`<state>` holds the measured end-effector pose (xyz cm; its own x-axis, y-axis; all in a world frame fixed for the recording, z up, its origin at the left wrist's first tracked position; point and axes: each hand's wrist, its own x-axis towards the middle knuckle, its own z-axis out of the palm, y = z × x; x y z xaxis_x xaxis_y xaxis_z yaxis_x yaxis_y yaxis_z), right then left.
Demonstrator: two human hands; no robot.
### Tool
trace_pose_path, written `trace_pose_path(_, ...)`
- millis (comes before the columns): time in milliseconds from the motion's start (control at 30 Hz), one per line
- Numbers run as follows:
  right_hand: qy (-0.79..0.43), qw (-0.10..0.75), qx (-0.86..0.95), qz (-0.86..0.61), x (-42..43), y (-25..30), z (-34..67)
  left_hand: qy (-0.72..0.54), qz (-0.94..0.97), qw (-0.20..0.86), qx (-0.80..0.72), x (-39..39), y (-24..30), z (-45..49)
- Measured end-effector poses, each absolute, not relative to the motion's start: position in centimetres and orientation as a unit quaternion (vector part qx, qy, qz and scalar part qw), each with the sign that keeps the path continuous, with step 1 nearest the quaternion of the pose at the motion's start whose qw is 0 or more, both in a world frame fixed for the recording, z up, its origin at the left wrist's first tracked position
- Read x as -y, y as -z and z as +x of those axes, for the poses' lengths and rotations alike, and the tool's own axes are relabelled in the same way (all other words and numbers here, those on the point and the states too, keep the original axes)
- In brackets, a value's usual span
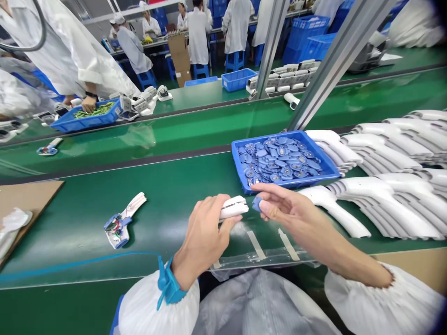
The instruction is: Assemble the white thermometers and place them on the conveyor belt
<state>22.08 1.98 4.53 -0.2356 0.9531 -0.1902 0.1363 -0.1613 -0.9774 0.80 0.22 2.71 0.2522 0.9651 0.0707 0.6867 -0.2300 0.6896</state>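
My left hand (206,232) grips a white plastic housing (233,208), its slotted end pointing right. Between the thumb and fingers of my right hand (289,209) is a small blue plastic part (257,204), held just off that end with a narrow gap. The index finger of this hand stretches out above the part. Behind my hands stands a blue tray (240,174) full of similar blue plastic parts (279,158). To the left, an opened white housing (124,221) with blue pieces and wiring inside lies on the green bench.
Stacked white housings (387,195) fill the right side. A metal post (342,60) rises behind the tray. At the far left lies a cardboard sheet (35,200). Across the green belt (167,125), a co-worker's hand (89,103) reaches into a blue bin (84,122).
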Motion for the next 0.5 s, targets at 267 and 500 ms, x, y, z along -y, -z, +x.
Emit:
trace_pose_path(267,-0.542,0.421,0.564,-0.459,-2.0,-4.0,20.5,-0.270,0.743,0.276,-0.547,-0.9,-2.7,1.4)
trace_pose_path(500,-0.518,0.437,0.579,-0.453,-1.9,-3.6,19.9,-0.236,0.779,0.237,-0.531,-1.0,-2.1,0.9)
